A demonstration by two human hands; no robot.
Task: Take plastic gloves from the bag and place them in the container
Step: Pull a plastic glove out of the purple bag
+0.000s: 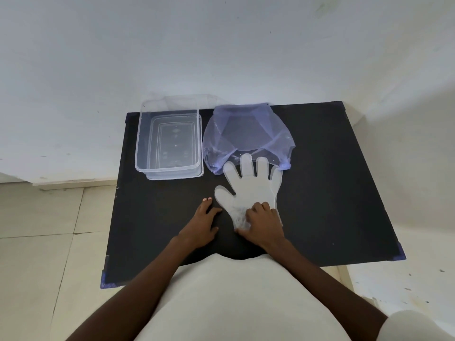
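Note:
A clear plastic glove (pixel 248 187) lies flat on the black table (pixel 332 180), its fingers pointing away from me and reaching the mouth of the sheer purple mesh bag (pixel 246 134). My right hand (pixel 263 225) presses on the glove's crumpled cuff with curled fingers. Just left of the glove, my left hand (pixel 200 226) rests flat on the table with fingers apart and holds nothing. The clear rectangular container (pixel 170 141) stands at the table's far left, beside the bag; its inside looks bare.
The table's far edge meets a white wall (pixel 221 57). Pale floor tiles (pixel 49 242) lie to the left of the table. My white garment (pixel 234 303) covers the table's near edge.

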